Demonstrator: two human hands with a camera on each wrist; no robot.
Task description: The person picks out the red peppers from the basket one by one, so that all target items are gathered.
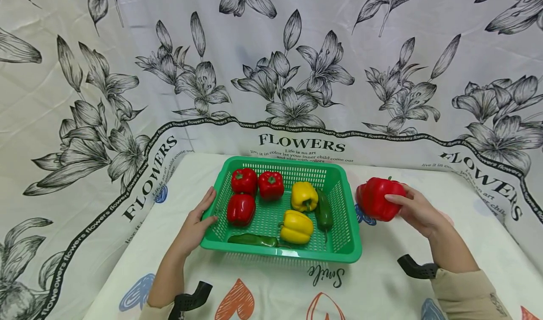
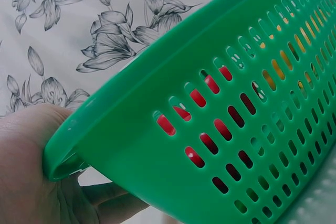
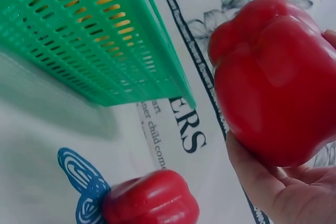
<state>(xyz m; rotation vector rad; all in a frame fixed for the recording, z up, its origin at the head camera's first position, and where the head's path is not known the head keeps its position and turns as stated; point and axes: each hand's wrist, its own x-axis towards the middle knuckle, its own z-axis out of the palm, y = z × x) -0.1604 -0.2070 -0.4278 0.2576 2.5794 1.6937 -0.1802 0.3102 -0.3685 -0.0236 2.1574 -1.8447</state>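
My right hand [image 1: 420, 209] grips a red bell pepper [image 1: 383, 200] above the table, to the right of the green plastic basket [image 1: 354, 251]. In the right wrist view the held pepper fills much of the right side, fingers and thumb around it. A second red bell pepper [image 3: 152, 200] lies on the cloth below, mostly hidden behind the held one in the head view. My left hand [image 1: 197, 223] holds the basket's left rim, with fingers reaching under it in the left wrist view.
Inside the basket are red bell peppers [image 1: 241, 210] on the left, yellow bell peppers [image 1: 297, 227] toward the right, and long green peppers [image 1: 324, 210] by the right and front walls. A white printed cloth [image 1: 271, 287] covers the table; a floral curtain [image 1: 254, 42] hangs behind.
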